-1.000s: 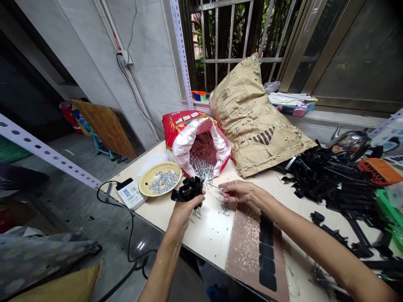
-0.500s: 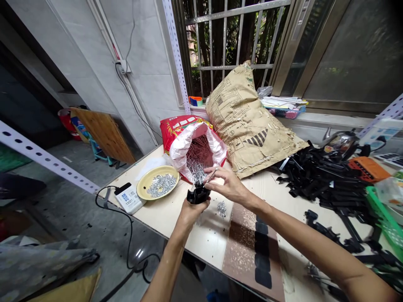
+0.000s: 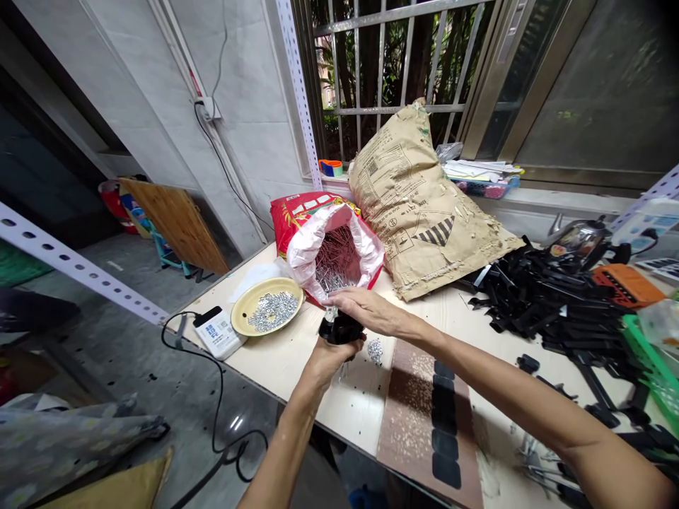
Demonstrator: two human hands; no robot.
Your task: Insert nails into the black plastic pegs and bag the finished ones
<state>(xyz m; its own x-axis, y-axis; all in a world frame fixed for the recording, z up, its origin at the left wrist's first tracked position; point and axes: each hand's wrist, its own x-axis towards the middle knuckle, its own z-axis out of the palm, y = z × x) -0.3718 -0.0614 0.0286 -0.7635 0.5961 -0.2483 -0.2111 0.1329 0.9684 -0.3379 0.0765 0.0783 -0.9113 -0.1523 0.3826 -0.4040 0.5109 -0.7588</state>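
Observation:
My left hand (image 3: 333,357) is wrapped around a black plastic part (image 3: 341,328), held above the table's near edge. Thin metal pins stick out below that hand. Bent over the top of the same part, my right hand (image 3: 366,309) has its fingers close together; a bit of pale metal shows under the fingertips, and what they grip is hidden. Just behind both hands, an open red and white bag (image 3: 302,247) holds many long, thin reddish and silver nails (image 3: 339,254). A small pile of silver metal pieces (image 3: 375,351) lies right of the black part.
A yellow dish (image 3: 240,319) of small silver pieces stands left, beside a white power box (image 3: 218,339) with a cable. Behind leans a big brown sack (image 3: 414,205). Black plastic parts (image 3: 535,304) heap up right, near a green basket (image 3: 644,360). A brown board (image 3: 406,403) bears dark pads.
My right hand has moved left and down over the top of the black part. The thin rod seen between its fingers before is now hidden. My left hand has shifted slightly right.

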